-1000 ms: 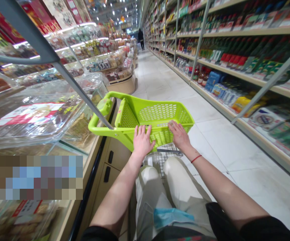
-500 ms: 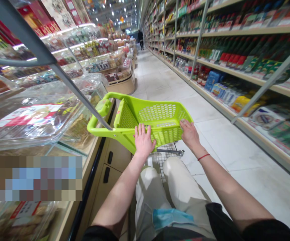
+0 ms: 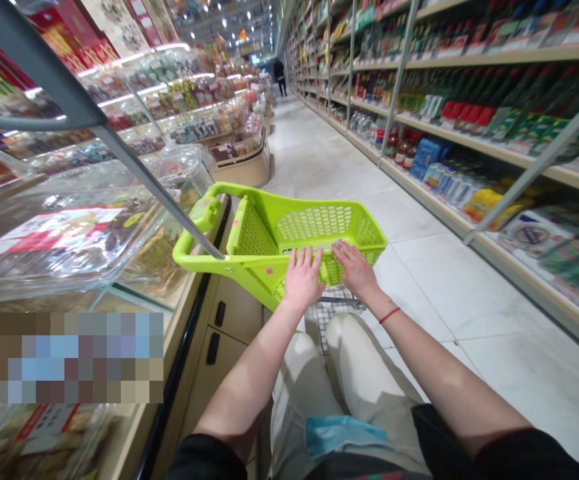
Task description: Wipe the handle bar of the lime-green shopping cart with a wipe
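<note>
A lime-green plastic shopping cart (image 3: 242, 250) with a perforated basket stands sideways in front of my knees. My left hand (image 3: 303, 280) lies over the basket's near rim, palm down, its fingers stretched and slightly apart. Close beside it, my right hand (image 3: 357, 272) has its fingers bunched and curled over the same rim; a red string circles that wrist. What the fingertips touch inside the basket is partly hidden. No goods show in the visible part of the basket. Across my lap lies a light-blue face mask (image 3: 342, 432).
On the left stands a display counter with clear plastic food packs (image 3: 64, 230). Grey metal bars (image 3: 152, 180) slant up from the cart. Shelves of bottles and packets (image 3: 469, 117) line the right side. Down the tiled aisle (image 3: 314, 153), a person in dark clothes (image 3: 280, 75) is visible.
My right hand has slid left along the near rim from the basket's right corner, closer to my left hand. My left hand has shifted slightly right. The cart has hardly moved.
</note>
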`<state>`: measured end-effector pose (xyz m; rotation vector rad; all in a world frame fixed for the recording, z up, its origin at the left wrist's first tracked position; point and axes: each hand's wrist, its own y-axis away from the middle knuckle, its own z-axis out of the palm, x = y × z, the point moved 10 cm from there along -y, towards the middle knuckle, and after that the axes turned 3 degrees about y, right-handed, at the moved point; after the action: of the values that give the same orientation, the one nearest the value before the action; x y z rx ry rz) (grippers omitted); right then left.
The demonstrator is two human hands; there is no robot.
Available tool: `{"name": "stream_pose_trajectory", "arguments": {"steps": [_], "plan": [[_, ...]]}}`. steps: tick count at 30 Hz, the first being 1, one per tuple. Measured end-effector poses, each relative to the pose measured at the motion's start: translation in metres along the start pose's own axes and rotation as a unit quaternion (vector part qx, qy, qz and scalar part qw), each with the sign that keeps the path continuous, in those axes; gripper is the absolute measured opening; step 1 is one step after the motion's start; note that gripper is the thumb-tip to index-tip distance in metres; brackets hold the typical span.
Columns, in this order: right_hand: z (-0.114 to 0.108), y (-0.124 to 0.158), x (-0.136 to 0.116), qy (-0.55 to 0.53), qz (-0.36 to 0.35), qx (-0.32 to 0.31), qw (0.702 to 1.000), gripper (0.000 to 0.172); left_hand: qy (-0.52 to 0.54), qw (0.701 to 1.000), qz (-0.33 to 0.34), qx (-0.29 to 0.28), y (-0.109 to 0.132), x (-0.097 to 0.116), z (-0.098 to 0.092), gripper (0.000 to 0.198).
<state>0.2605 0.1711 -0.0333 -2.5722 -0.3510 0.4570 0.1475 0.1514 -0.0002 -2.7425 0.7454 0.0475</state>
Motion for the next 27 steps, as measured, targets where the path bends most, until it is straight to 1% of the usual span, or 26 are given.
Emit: {"name": "stream_pose_trajectory", "arguments": {"steps": [3,6,10,13,16,18,20,22,25,27], "plan": [[-0.005,0.006,0.028,0.005,0.017,0.016,1.000,0.061,-0.001,1.000,0.001,0.005,0.000,0.000,-0.001,0.081],[-0.013,0.011,0.058,0.015,0.046,0.032,0.998,0.063,0.002,1.000,0.001,0.005,0.000,-0.001,-0.001,0.081],[-0.018,0.018,0.090,0.025,0.079,0.045,0.996,0.062,0.007,1.000,0.005,0.004,0.000,0.000,0.000,0.082],[-0.016,0.023,0.107,0.023,0.101,0.056,0.993,0.062,0.010,1.000,0.003,0.005,0.000,-0.001,-0.001,0.082],[-0.011,0.027,0.114,0.012,0.127,0.080,0.989,0.065,0.012,1.000,0.005,0.002,0.000,0.000,-0.001,0.084],[-0.008,0.027,0.110,0.009,0.143,0.096,0.985,0.067,0.014,1.000,0.005,0.000,0.000,0.001,-0.002,0.085],[-0.006,0.026,0.097,0.008,0.142,0.104,0.984,0.071,0.015,1.000,0.004,-0.003,0.001,0.001,-0.002,0.086],[-0.002,0.021,0.074,0.004,0.116,0.099,0.988,0.074,0.015,1.000,0.004,-0.003,0.001,0.001,-0.003,0.086],[0.003,0.013,0.036,-0.006,0.051,0.071,0.996,0.075,0.014,1.000,0.003,-0.001,0.001,0.002,-0.004,0.086],[0.005,0.010,0.020,-0.008,0.014,0.053,0.998,0.074,0.013,1.000,0.002,-0.002,0.001,0.002,-0.004,0.086]]}}
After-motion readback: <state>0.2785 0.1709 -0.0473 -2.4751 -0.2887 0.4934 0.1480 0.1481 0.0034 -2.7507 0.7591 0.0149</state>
